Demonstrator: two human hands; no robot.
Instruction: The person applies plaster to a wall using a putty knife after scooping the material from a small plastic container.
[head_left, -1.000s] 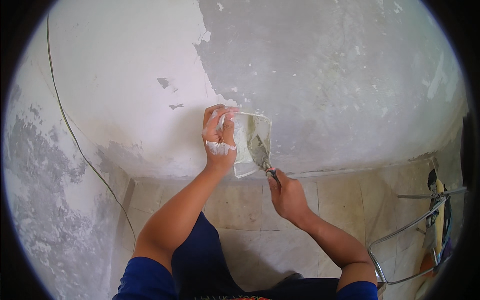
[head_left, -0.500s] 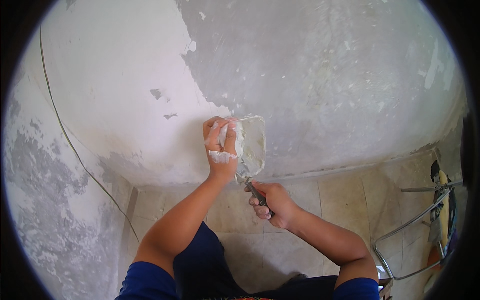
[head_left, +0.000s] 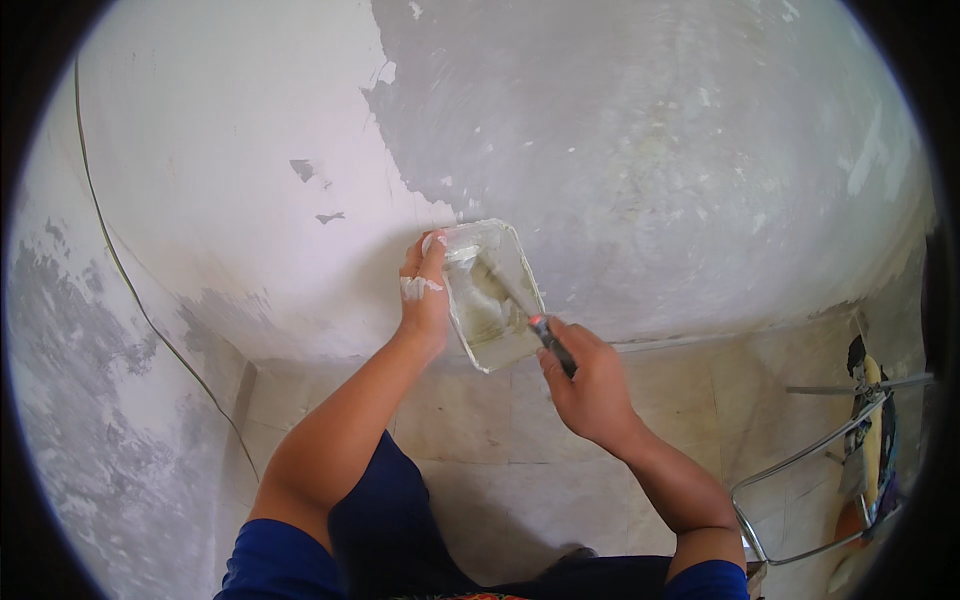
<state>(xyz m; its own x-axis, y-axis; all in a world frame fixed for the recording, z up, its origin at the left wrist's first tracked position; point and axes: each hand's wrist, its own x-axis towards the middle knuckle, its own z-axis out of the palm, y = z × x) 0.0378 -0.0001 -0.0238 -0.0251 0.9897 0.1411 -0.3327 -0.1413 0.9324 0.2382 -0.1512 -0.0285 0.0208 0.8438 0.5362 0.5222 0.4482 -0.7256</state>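
My left hand (head_left: 425, 295), streaked with white paste, is closed on the upper left side of a pale rectangular container (head_left: 483, 350) smeared inside with putty. My right hand (head_left: 590, 385) grips a putty knife (head_left: 555, 345) by its dark handle with a red mark, just right of and below the container. The blurred blade reaches diagonally up and left into the container. Both hands are in front of the lower part of a patchy white and grey wall (head_left: 700, 150).
A side wall (head_left: 130, 400) on the left carries a dangling thin cable (head_left: 180, 355). Beige floor tiles (head_left: 460, 420) lie below. At the right stands a metal tubular frame (head_left: 800, 450), with a long yellowish and dark bundle (head_left: 868, 430) leaning near the corner.
Since half a second ago the container has tilted, showing more of its inside. My right hand has moved right and up, and the blade has swung further into the container.
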